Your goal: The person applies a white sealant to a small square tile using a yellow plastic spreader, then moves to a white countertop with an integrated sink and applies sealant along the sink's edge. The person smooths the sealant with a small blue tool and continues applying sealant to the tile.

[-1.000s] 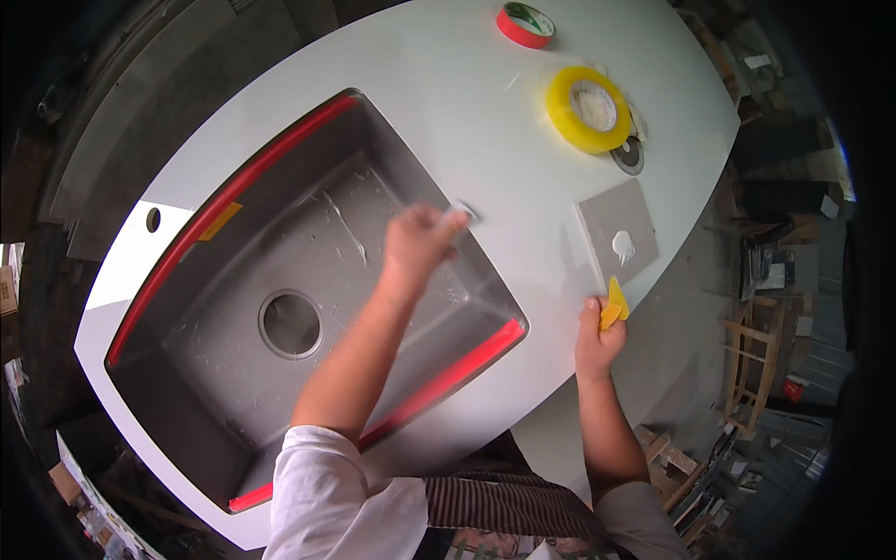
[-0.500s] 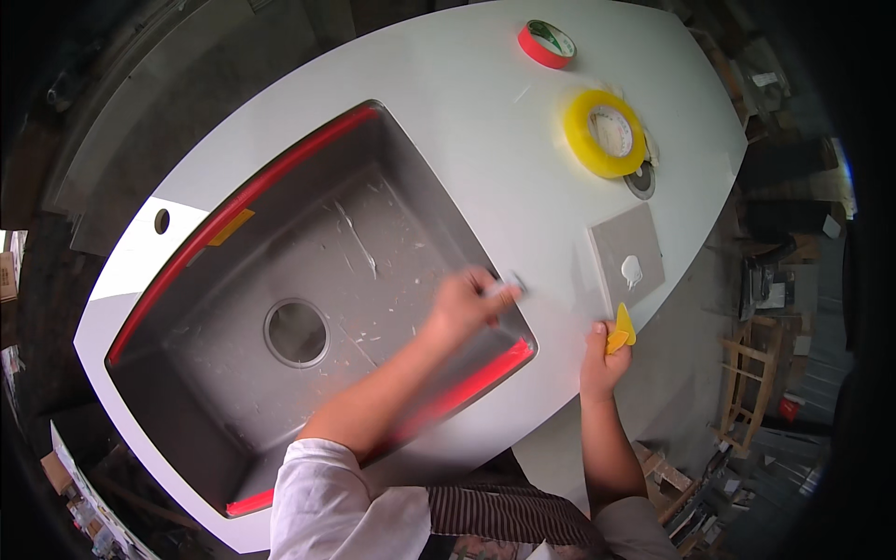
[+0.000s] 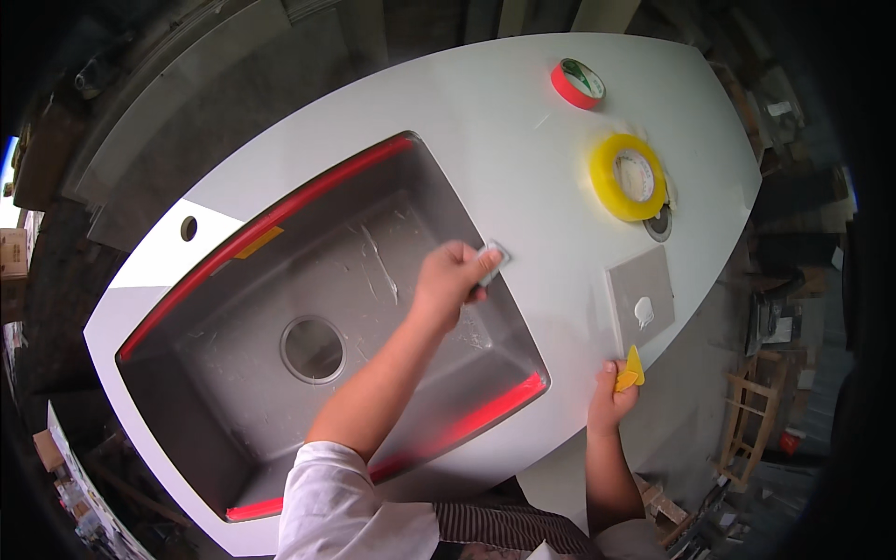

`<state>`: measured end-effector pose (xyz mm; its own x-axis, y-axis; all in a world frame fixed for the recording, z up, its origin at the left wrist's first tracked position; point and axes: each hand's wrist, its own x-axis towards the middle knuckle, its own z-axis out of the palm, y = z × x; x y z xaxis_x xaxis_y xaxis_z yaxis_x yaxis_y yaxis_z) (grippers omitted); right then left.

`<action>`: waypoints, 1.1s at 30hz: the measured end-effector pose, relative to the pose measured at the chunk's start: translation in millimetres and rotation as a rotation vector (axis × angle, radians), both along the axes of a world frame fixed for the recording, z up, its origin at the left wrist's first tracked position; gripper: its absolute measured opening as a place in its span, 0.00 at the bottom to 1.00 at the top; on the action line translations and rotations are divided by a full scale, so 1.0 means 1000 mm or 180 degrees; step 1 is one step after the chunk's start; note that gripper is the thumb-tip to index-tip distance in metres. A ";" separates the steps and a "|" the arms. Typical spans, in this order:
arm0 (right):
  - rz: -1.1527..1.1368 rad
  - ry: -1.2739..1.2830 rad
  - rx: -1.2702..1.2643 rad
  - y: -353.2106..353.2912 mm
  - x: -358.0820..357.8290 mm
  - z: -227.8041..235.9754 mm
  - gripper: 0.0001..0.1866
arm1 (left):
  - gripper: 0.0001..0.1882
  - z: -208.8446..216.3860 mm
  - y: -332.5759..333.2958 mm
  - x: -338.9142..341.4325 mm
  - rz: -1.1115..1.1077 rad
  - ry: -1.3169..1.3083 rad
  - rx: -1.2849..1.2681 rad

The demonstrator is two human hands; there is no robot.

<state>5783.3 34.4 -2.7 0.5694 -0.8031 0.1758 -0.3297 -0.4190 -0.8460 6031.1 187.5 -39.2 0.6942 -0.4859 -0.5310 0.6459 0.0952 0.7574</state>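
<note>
My left hand (image 3: 446, 287) pinches a small grey-white pad, blurred (image 3: 497, 256), at the right rim of the dark grey sink (image 3: 439, 219). The pad lies over the edge between the basin and the white countertop (image 3: 551, 280). My right hand (image 3: 612, 403) is closed on a yellow plastic scraper (image 3: 632, 373), beside the near edge of the countertop. Just beyond that hand sits a square grey tile (image 3: 627, 280) with a white dab of paste (image 3: 643, 312) on it. Red tape (image 3: 495, 411) lines the sink's near and far edges.
A red tape roll (image 3: 578, 84) and a large yellow tape roll (image 3: 627, 177) lie toward the far right, with a grey disc (image 3: 659, 222) beside the latter. The countertop has a round hole (image 3: 189, 229) at left. A wooden frame (image 3: 752, 415) stands on the floor at right.
My left hand has slid the pad along the sink's right rim, away from the near corner. The right hand keeps hold of the scraper near the tile. The whole view has shifted slightly.
</note>
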 end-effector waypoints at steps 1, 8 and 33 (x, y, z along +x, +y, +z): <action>0.0011 0.0022 -0.0032 0.001 0.000 0.002 0.09 | 0.17 -0.001 0.001 0.014 0.0223 -0.0143 -0.0030; 0.0068 0.0193 -0.0039 -0.003 -0.005 -0.003 0.10 | 0.16 -0.003 0.003 0.075 0.0833 -0.0484 -0.0155; 0.0107 0.0269 -0.0016 -0.003 -0.009 -0.002 0.10 | 0.14 0.004 0.001 0.048 0.0424 0.0279 -0.0258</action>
<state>5774.6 31.1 -4.4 0.6089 -0.7825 0.1300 -0.3855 -0.4352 -0.8136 6078.8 188.2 -35.7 0.7082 -0.4363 -0.5551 0.6867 0.2427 0.6852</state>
